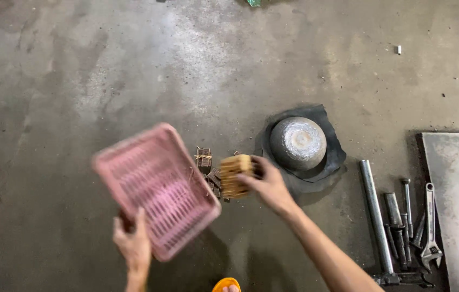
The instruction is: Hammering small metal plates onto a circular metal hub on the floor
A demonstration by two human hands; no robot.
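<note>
A tan bundle of thin flat pieces (236, 176) is gripped in the right hand (269, 186), the fingers closed around its right end, so that the bundle juts to the left of the hand with its long axis running roughly upright in the frame. The right forearm is stretched out from the lower right, the hand held above the floor (78, 81). A pink slatted plastic basket (156, 189) is held by the left hand (132, 246), which is clamped on its near lower edge with the fingers curled up over the rim; the basket is tilted, its long axis slanting from upper left to lower right, and it is blurred. The bundle lies just beside the basket's right rim, to the right and slightly above, so the right hand is the nearer one to it. Between and just beyond the two, darker tied bundles (204, 160) lie in a small heap on the floor. Further right, an upturned metal bowl (298, 143) sits on a black rubber sheet (329, 162). Well apart at the right, a long metal rod (375, 213), bolts and an adjustable wrench (430, 224) are laid beside a grey metal plate (456, 205)
</note>
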